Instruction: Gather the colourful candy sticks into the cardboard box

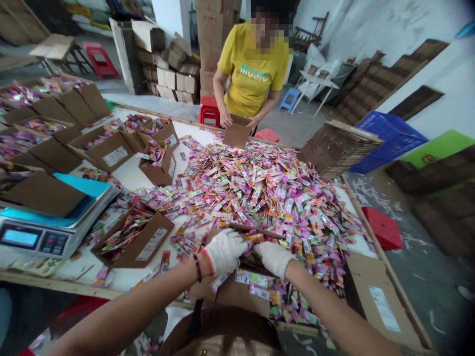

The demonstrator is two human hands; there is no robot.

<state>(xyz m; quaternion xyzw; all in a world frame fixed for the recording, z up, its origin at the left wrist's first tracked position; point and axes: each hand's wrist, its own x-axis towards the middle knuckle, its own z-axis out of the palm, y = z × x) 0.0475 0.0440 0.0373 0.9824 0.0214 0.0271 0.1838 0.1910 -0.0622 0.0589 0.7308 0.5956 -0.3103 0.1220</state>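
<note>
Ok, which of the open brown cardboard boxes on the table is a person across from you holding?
The small brown cardboard box at the table's far edge, gripped by the person in the yellow shirt; the other boxes sit untouched.

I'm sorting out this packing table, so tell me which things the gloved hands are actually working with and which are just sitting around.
In use:
left hand, gloved, on the packets
right hand, gloved, on the packets
heap of colourful packets
open carton under the hands

Lying about:
scale
filled cartons at left
flat cardboard stack
blue crate
co-worker's box
</note>
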